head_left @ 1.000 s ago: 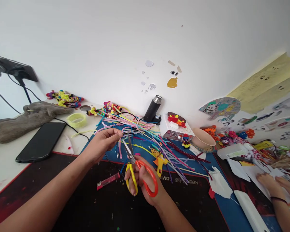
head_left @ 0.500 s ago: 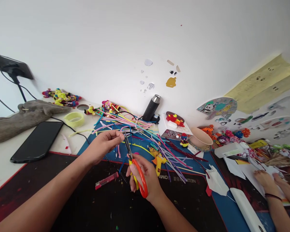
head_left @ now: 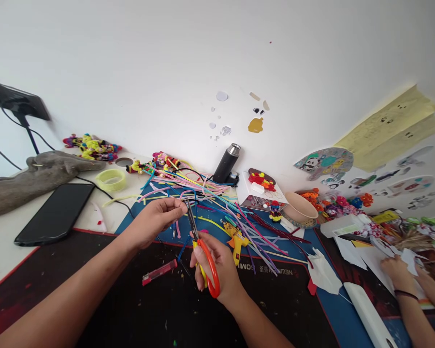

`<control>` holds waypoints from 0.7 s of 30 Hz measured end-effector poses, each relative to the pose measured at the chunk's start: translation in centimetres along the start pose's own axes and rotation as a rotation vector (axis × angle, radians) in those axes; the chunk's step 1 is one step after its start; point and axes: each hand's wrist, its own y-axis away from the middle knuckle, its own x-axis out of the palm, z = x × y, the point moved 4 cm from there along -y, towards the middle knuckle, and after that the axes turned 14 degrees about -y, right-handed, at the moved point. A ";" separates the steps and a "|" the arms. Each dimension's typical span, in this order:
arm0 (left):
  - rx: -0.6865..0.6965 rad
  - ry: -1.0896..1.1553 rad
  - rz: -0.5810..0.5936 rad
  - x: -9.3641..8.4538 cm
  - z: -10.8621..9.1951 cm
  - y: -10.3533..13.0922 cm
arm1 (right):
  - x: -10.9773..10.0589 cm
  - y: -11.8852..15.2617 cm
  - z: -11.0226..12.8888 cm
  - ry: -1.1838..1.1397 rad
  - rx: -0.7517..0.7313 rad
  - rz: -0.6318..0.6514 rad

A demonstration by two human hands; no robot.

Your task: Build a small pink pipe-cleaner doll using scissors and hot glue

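My right hand grips a pair of scissors with orange and yellow handles, its blades pointing up and away from me. My left hand is closed in a pinch right beside the blade tips; what lies between its fingertips is too small to make out. Behind both hands spreads a loose heap of coloured pipe cleaners. A yellow glue gun lies just right of the scissors. Below my left hand, a red box cutter rests on the black mat.
To the left are a phone, a roll of yellow tape and a grey driftwood-like piece. A black flask leans at the back by a white box. At right, another person's hands handle paper.
The scissors and both my hands stay almost in place, the blades looking slightly closer together. At right, the other person's hands have shifted and lifted a piece of paper.
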 end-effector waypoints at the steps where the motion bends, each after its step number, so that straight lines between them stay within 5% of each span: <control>1: -0.002 -0.006 0.000 0.0 0.1 0.0 | 0.0 0.0 0.0 0.001 0.005 -0.003; 21: -0.072 -0.024 0.015 0.5 1.1 -0.3 | -0.3 0.2 -0.2 -0.023 0.049 -0.060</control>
